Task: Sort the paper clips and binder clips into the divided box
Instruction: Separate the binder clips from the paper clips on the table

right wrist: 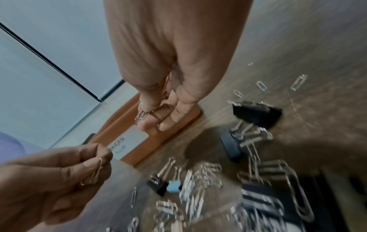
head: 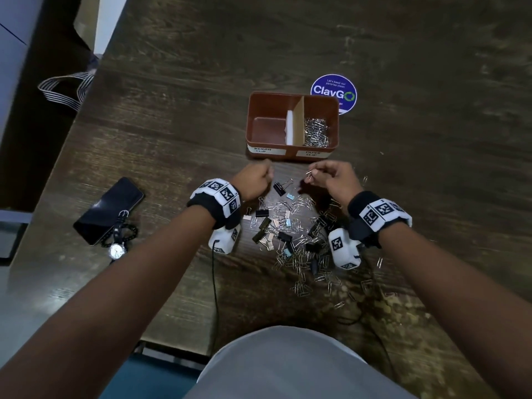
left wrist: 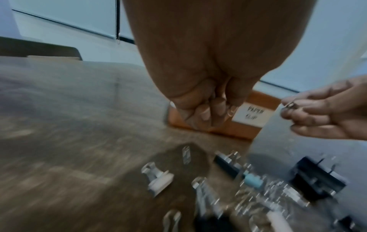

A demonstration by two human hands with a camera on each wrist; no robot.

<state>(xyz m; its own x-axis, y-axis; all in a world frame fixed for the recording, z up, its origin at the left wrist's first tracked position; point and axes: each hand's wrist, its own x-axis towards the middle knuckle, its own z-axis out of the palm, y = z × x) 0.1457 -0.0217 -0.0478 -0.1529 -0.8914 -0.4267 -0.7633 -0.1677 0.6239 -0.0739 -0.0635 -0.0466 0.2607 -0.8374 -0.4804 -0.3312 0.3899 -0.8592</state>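
The brown divided box (head: pixel 334 116) stands just beyond both hands. Its left compartment, labelled binder clip, is empty; the right one holds a heap of paper clips (head: pixel 316 133). A mixed pile of paper clips and binder clips (head: pixel 290 231) lies on the table between my wrists. My left hand (head: pixel 269 174) hovers before the box's left label, fingers curled, pinching one paper clip (right wrist: pixel 95 171). My right hand (head: pixel 312 175) hovers before the right label, pinching a small bunch of paper clips (right wrist: pixel 142 116). A black binder clip (head: pixel 280 188) lies just below the two hands.
A dark phone (head: pixel 109 210) and a wristwatch (head: pixel 118 249) lie at the left of the wooden table. A round blue sticker (head: pixel 334 92) sits behind the box. Striped bag handles (head: pixel 66 90) hang off the table's left edge. Stray paper clips (head: pixel 365 180) are scattered to the right.
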